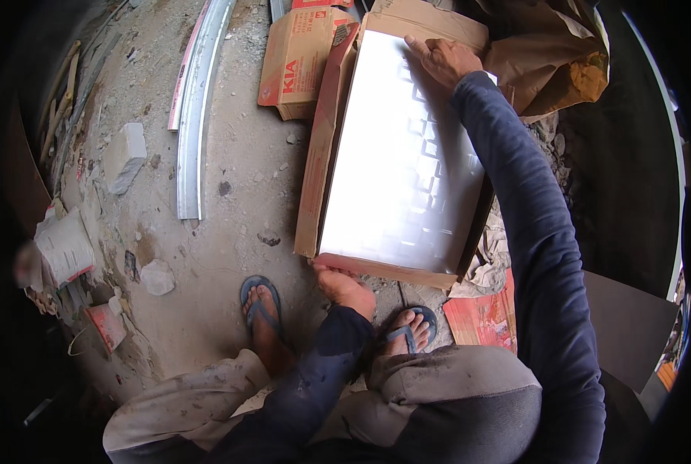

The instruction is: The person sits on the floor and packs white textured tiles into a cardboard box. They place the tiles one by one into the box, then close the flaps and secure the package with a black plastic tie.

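Observation:
An open cardboard carton (308, 209) lies on the ground in front of me, its long side running away from me. Inside it is a bright white, glossy sheet (376, 147) with a pattern of raised squares; glare washes out much of its left half. My left hand (344, 292) holds the carton's near left corner, the fingers partly hidden beneath the edge. At the far end, my right hand (446, 62) rests on the sheet near its top edge, index finger stretched out and the other fingers slightly bent. That arm reaches along the carton's right side.
A brown and red box (297, 66) stands beyond the carton's left side. Metal channels (192, 139) lie on the dusty ground, with broken white blocks (124, 158) further left. Crumpled brown paper (550, 58) is at the far right. Red printed cardboard (481, 313) lies by my right foot.

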{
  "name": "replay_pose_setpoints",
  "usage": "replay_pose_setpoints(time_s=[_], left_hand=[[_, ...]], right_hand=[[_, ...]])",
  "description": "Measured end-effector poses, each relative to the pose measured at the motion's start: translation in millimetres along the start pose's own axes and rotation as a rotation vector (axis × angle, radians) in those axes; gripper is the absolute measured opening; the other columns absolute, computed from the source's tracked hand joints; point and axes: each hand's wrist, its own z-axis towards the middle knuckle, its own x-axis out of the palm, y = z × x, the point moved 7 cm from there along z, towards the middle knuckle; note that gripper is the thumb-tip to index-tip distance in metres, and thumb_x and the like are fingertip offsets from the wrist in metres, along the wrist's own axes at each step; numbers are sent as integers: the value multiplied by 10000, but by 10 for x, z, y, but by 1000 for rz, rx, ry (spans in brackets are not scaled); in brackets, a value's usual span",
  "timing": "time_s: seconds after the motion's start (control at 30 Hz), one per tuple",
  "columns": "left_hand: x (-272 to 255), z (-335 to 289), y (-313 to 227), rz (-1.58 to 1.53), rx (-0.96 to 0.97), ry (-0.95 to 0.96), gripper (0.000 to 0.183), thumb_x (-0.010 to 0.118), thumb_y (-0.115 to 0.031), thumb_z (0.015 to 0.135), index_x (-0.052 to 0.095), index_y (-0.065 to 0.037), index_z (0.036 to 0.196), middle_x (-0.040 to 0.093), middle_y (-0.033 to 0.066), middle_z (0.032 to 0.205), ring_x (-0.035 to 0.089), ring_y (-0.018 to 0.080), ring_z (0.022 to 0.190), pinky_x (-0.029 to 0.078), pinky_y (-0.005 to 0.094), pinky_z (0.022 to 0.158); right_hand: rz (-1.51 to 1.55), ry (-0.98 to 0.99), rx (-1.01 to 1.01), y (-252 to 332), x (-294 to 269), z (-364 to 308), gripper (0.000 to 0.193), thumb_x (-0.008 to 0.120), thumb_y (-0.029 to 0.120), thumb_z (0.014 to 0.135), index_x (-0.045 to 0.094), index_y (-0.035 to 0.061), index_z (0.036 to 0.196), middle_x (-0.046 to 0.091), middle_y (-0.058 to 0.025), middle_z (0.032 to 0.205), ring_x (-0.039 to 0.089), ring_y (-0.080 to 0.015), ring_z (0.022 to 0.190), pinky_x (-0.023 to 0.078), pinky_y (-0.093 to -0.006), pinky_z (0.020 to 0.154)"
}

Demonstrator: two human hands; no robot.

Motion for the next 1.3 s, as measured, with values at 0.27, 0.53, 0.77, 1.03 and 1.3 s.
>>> replay_pose_setpoints(time_s=[0.27, 0.53, 0.77, 1.03, 1.3], left_hand=[[457, -199, 134, -246, -82, 239, 692, 335, -647, 1037, 540, -158, 1482, 494, 30, 1566, 447, 248, 1437, 324, 488, 1224], [185, -110, 313, -226, -174, 93, 732, 354, -705, 1023, 535, -174, 1494, 473, 28, 1588, 423, 258, 1458, 307, 521, 1227], [368, -108, -313, -177, 16, -71, 634, 405, -599, 1040, 542, -157, 1474, 478, 59, 1581, 430, 257, 1455, 351, 447, 1208], [2358, -1382, -1706, 685, 1016, 1109, 404, 563, -126, 1046, 560, 64, 1403, 647, 231, 1191, 644, 298, 1130, 504, 384, 975], [3203, 268, -929, 789, 616, 1265, 771, 396, -525, 1103, 284, 55, 1597, 318, 271, 1646, 324, 374, 1531, 295, 413, 1239]], right_hand=[[84, 213, 141, -17, -87, 17, 1011, 322, 927, 887, 800, 79, 1163, 763, -238, 1102, 731, -374, 1090, 557, -459, 975], [115, 227, 65, 43, -198, -87, 979, 269, 834, 977, 766, 9, 1152, 756, -257, 1019, 721, -418, 1027, 536, -466, 952], [347, -170, 243, -671, -432, -561, 654, 477, 554, 1083, 710, -50, 1179, 751, -241, 1101, 705, -347, 1091, 515, -394, 953], [814, -464, 393, -1031, 41, -1231, 545, 501, 380, 1108, 567, -45, 1444, 622, -135, 1422, 568, -238, 1295, 390, -335, 1141], [1071, -386, 241, -1109, 367, -1405, 819, 328, 593, 1102, 291, -44, 1616, 312, -169, 1680, 291, -267, 1546, 191, -390, 1273]])
